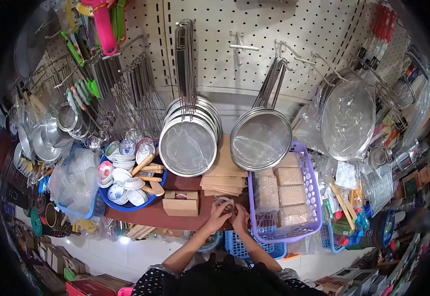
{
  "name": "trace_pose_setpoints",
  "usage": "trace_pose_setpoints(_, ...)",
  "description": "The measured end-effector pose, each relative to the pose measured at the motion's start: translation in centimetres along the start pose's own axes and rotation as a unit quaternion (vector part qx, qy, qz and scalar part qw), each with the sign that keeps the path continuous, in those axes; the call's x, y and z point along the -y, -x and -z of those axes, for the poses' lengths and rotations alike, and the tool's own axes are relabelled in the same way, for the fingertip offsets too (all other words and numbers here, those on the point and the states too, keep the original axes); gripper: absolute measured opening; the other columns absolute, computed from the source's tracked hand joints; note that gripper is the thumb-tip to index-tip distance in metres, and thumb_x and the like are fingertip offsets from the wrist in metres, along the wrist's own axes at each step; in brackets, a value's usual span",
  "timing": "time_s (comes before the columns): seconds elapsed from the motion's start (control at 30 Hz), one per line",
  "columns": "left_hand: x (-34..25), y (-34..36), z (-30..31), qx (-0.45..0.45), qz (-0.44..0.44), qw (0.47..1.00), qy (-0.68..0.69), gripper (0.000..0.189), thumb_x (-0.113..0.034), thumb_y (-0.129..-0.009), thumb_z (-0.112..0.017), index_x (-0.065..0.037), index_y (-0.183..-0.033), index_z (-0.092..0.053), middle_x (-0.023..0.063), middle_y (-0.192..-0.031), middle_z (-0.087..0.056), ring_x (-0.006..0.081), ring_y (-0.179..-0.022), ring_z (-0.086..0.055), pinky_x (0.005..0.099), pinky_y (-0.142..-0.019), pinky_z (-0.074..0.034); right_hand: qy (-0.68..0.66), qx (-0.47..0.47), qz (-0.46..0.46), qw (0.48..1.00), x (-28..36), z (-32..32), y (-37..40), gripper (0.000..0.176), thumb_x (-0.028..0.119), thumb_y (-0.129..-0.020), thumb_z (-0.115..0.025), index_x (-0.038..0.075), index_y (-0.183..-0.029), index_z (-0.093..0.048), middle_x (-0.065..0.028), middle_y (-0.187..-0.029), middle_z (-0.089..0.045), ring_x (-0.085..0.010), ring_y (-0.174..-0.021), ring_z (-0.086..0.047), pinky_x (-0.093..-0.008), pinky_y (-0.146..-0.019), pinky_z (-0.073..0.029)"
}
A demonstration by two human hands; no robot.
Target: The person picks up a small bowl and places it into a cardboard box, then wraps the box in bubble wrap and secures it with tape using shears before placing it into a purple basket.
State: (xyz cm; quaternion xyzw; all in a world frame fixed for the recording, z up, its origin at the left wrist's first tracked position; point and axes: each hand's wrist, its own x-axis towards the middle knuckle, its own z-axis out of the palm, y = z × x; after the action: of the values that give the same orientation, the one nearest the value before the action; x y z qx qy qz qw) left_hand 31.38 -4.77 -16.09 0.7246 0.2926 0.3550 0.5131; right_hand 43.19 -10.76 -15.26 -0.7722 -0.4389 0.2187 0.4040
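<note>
My left hand [218, 215] and my right hand [240, 217] are close together at the front edge of the reddish-brown shelf, fingers curled inward. Between them is a small shiny, greyish thing, mostly covered by the fingers; its kind cannot be made out. Left of my hands stands a small brown cardboard box [181, 207], its top open, with something dark and reddish showing inside. Just behind my hands lies a stack of flat brown cardboard pieces [223, 183]. Close to the right hand is a purple plastic basket [315, 197] holding several bubble-wrapped packages [291, 195].
A blue basin [127, 207] of small bowls and wooden-handled tools sits to the left. Mesh strainers [188, 146] hang from the pegboard [210, 59] behind, with more strainers [261, 139] beside them. A blue basket [238, 245] stands below the shelf edge.
</note>
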Motion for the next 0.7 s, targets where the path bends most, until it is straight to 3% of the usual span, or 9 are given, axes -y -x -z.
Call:
trace_pose_setpoints(0.13,0.1,0.5,0.2,-0.005,0.126,0.983,0.135,0.056,-0.010,-0.078,-0.069,-0.017,-0.132,-0.056,0.0095,-0.121,-0.037,0.0259,-0.120,-0.037,0.0325,-0.104,-0.034,-0.036,-0.006,-0.009,0.999,-0.1,-0.5,-0.2,0.026,0.011,-0.088,-0.057,-0.003,-0.109,-0.062,-0.0231,-0.107,-0.061,-0.0409,-0.102,-0.057,-0.0439,-0.088,-0.046)
trace_pose_setpoints(0.23,-1.1,0.6,1.4,0.032,0.198,0.966,0.161,0.056,-0.013,-0.081,-0.065,-0.019,-0.135,-0.053,0.0092,-0.118,-0.039,0.0252,-0.124,-0.031,0.0300,-0.107,-0.029,-0.015,-0.037,0.018,0.999,-0.9,-1.3,-0.3,0.024,0.008,-0.086,-0.058,-0.003,-0.106,-0.064,-0.0235,-0.105,-0.062,-0.0409,-0.101,-0.057,-0.0447,-0.087,-0.046)
trace_pose_setpoints(0.33,-2.6,0.5,2.2,0.040,0.237,0.942,0.235,0.054,-0.014,-0.084,-0.058,-0.021,-0.137,-0.051,0.0086,-0.123,-0.040,0.0231,-0.127,-0.028,0.0294,-0.109,-0.025,-0.025,-0.036,0.023,0.999,-0.4,-1.5,-0.5,0.025,0.006,-0.085,-0.058,-0.003,-0.107,-0.065,-0.0245,-0.105,-0.062,-0.0408,-0.101,-0.057,-0.0457,-0.087,-0.046)
trace_pose_setpoints(0.43,-2.2,0.4,2.5,0.044,0.212,0.939,0.267,0.055,-0.013,-0.085,-0.053,-0.022,-0.139,-0.049,0.0061,-0.130,-0.041,0.0214,-0.126,-0.031,0.0296,-0.106,-0.028,0.011,-0.034,0.026,0.999,0.6,-1.3,-0.8,0.026,0.006,-0.085,-0.059,-0.002,-0.109,-0.065,-0.0251,-0.106,-0.062,-0.0411,-0.103,-0.056,-0.0459,-0.088,-0.046)
trace_pose_setpoints(0.53,-2.6,0.1,3.1,0.066,0.215,0.910,0.347,0.055,-0.016,-0.086,-0.052,-0.022,-0.141,-0.046,0.0029,-0.136,-0.039,0.0183,-0.123,-0.036,0.0308,-0.100,-0.031,0.070,-0.119,0.075,0.988,1.2,-2.0,-0.7,0.018,0.003,-0.084,-0.059,-0.003,-0.099,-0.067,-0.0219,-0.089,-0.063,-0.0382,-0.087,-0.062,-0.0401,-0.075,-0.049)
trace_pose_setpoints(0.63,-6.0,-0.1,4.9,0.046,0.318,0.845,0.428,0.055,-0.019,-0.087,-0.051,-0.023,-0.141,-0.043,0.0019,-0.135,-0.040,0.0145,-0.118,-0.041,0.0302,-0.094,-0.033,0.116,-0.127,-0.029,0.985,-0.6,-2.7,-0.9,0.021,0.007,-0.086,-0.059,-0.001,-0.103,-0.067,-0.0220,-0.094,-0.063,-0.0395,-0.090,-0.061,-0.0423,-0.079,-0.048)
trace_pose_setpoints(0.7,-6.1,-0.6,5.8,0.067,0.312,0.858,0.402,0.053,-0.020,-0.088,-0.051,-0.023,-0.140,-0.043,0.0014,-0.136,-0.039,0.0124,-0.116,-0.042,0.0304,-0.094,-0.034,0.129,-0.131,-0.039,0.982,-0.3,-2.1,-1.1,0.024,0.011,-0.086,-0.059,-0.001,-0.105,-0.066,-0.0229,-0.097,-0.063,-0.0403,-0.091,-0.060,-0.0437,-0.080,-0.048)
